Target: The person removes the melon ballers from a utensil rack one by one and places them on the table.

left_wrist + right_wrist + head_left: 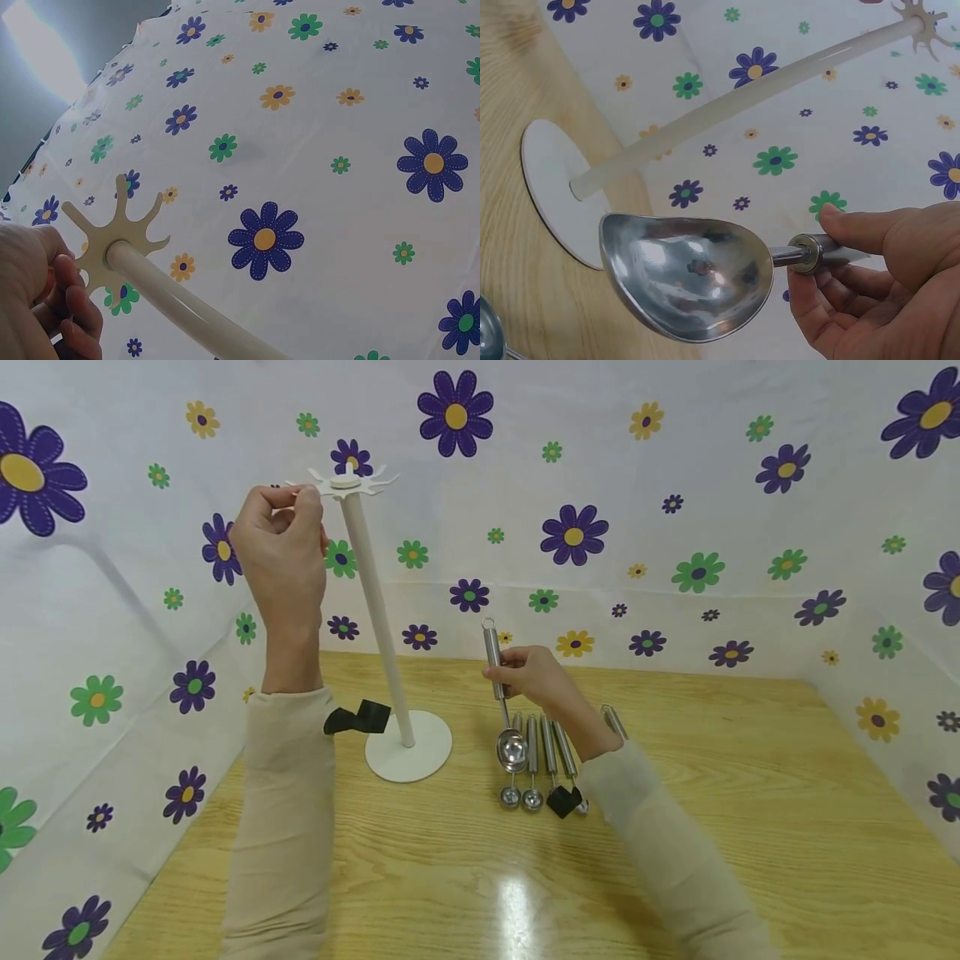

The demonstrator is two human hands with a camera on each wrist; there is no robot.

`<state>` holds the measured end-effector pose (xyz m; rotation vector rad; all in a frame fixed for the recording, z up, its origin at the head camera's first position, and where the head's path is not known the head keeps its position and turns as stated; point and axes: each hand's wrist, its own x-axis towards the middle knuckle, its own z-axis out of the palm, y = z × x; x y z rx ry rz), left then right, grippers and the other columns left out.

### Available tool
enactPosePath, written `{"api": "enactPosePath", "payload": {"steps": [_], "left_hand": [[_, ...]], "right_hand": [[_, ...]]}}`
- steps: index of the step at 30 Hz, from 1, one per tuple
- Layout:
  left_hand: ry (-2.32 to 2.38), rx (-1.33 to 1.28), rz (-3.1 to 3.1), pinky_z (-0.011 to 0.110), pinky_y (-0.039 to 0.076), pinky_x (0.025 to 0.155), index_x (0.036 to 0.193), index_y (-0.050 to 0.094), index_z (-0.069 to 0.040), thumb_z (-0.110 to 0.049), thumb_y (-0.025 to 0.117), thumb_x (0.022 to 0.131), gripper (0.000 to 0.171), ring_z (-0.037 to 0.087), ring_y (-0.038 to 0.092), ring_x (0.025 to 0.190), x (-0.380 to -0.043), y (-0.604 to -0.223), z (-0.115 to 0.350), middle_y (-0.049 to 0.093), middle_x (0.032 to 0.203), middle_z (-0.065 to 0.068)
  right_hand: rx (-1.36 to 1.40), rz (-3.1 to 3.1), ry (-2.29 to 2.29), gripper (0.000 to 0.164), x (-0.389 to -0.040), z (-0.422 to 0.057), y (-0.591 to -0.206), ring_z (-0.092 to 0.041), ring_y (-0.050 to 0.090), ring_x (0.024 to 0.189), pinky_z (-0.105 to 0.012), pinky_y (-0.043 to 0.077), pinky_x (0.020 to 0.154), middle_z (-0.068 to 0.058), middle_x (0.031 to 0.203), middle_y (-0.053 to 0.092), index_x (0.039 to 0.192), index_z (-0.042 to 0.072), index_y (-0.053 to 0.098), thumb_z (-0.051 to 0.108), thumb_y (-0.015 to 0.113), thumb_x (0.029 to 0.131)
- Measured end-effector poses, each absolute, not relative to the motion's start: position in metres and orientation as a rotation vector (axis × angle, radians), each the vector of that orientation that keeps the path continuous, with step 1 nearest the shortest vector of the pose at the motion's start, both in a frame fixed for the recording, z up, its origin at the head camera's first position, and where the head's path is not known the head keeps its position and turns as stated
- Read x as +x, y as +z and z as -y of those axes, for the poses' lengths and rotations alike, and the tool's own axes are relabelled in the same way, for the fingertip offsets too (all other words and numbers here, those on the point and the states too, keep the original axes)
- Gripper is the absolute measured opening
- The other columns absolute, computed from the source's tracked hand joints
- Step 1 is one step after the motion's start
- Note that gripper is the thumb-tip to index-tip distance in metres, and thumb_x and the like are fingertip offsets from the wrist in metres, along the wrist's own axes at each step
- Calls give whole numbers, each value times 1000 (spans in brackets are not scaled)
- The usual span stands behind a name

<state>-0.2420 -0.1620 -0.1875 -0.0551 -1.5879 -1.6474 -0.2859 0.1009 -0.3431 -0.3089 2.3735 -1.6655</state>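
A white stand rises on a round base, with a hooked top whose arms spread outward. My left hand is raised at that top, finger and thumb pinching one of the arms on its left side. In my right hand is a steel measuring spoon, gripped by its handle, the ring end up and the bowl hanging down. The bowl has a pointed lip. Below it on the table lie several more steel measuring spoons side by side, handles pointing away; my right wrist hides part of them.
A wooden table holds the stand and the spoons. One handle lies right of the row, partly behind my right forearm. Flower-patterned cloth hangs at the back and both sides. A black strap sticks out from my left sleeve.
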Motion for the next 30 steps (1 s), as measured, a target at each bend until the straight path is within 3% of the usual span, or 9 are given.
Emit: {"api": "enactPosePath", "payload": {"steps": [5, 18, 30], "left_hand": [[-1649, -62, 1587, 21, 49, 64, 104, 70, -8, -19, 67, 100, 12, 12, 54, 65, -242, -188, 163, 60, 76, 1], [-1637, -50, 1593, 18, 49, 64, 105, 71, -10, -22, 68, 100, 13, 12, 55, 65, -242, -188, 161, 62, 79, 1], [-1647, -62, 1591, 19, 47, 62, 105, 70, -7, -20, 67, 101, 14, 12, 54, 64, -242, -188, 162, 61, 79, 2]], "right_hand": [[-308, -2387, -1623, 29, -284, -101, -356, -25, 70, 86, -47, 51, 97, -11, 106, 71, 118, 1, 70, 21, 73, 98], [-334, -2390, -1620, 25, -278, -115, -365, -23, 68, 89, -41, 56, 92, -16, 110, 68, 112, -1, 69, 20, 71, 100], [-265, -2424, -1610, 31, -278, -146, -370, -21, 65, 88, -42, 57, 90, -12, 107, 67, 119, -6, 68, 19, 70, 100]]}}
